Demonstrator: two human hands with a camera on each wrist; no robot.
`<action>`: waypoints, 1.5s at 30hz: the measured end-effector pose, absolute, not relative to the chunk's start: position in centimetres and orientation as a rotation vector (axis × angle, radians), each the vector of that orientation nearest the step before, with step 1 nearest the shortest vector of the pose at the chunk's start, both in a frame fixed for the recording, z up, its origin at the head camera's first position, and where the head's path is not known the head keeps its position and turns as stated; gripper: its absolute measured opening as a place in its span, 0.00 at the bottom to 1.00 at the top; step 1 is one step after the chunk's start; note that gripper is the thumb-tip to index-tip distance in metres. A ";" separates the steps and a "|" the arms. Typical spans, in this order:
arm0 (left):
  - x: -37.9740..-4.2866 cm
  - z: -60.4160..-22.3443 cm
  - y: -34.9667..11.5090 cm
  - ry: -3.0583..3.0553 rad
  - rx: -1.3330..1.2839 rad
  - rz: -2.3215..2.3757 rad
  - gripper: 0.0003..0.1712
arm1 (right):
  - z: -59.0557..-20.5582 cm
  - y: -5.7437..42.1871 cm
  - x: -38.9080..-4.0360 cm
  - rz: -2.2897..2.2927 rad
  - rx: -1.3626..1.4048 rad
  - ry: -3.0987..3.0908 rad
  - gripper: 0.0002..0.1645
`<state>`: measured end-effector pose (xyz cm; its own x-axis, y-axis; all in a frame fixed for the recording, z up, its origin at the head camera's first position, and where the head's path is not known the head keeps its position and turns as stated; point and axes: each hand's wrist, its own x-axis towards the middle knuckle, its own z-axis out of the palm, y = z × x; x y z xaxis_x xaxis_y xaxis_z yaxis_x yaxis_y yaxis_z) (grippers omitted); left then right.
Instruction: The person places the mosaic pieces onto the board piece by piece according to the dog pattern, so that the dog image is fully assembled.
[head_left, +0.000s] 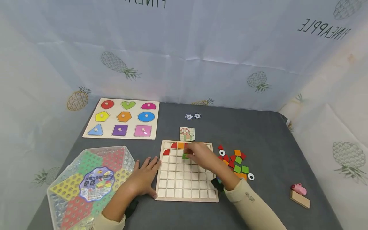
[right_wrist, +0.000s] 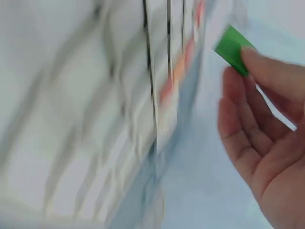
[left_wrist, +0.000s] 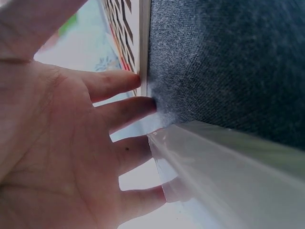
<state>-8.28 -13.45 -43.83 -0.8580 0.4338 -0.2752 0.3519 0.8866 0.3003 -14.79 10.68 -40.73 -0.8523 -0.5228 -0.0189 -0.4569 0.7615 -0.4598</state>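
Note:
My right hand [head_left: 200,155] pinches a green square tile [right_wrist: 232,49] between thumb and fingers, above the upper part of a wooden grid board [head_left: 171,175]. Red quarter-round tiles [head_left: 166,152] and an orange tile [head_left: 180,145] sit in cells near the board's top left; the hand covers part of that top row. With fingers spread, my left hand [head_left: 145,177] rests at the board's left edge, fingertips touching the board's side in the left wrist view. Behind the board lies a small pattern card [head_left: 187,134].
Loose red, green and orange tiles [head_left: 238,160] with white rings [head_left: 251,176] lie right of the board. A clear hexagonal box [head_left: 57,188] stands at left, a shape puzzle [head_left: 132,127] behind it. Two poker chips [head_left: 188,117], a pink pig figure [head_left: 299,189] and a wooden block [head_left: 300,199] lie farther off.

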 end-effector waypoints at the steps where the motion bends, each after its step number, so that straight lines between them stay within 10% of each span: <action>1: -8.3 -43.8 -13.4 2.715 0.587 0.347 0.67 | -41.1 9.5 -14.9 -0.671 -0.834 2.798 0.03; 22: -8.3 -43.6 -13.0 2.731 0.577 0.378 0.66 | -43.2 4.3 -14.9 -0.144 -1.214 2.931 0.03; 35: -8.1 -43.9 -13.6 2.718 0.566 0.394 0.68 | -41.6 16.9 -14.7 -0.217 -0.505 2.984 0.10; 45: -8.2 -43.9 -13.2 2.715 0.589 0.408 0.67 | -43.2 21.4 -13.5 -0.314 -0.500 2.875 0.10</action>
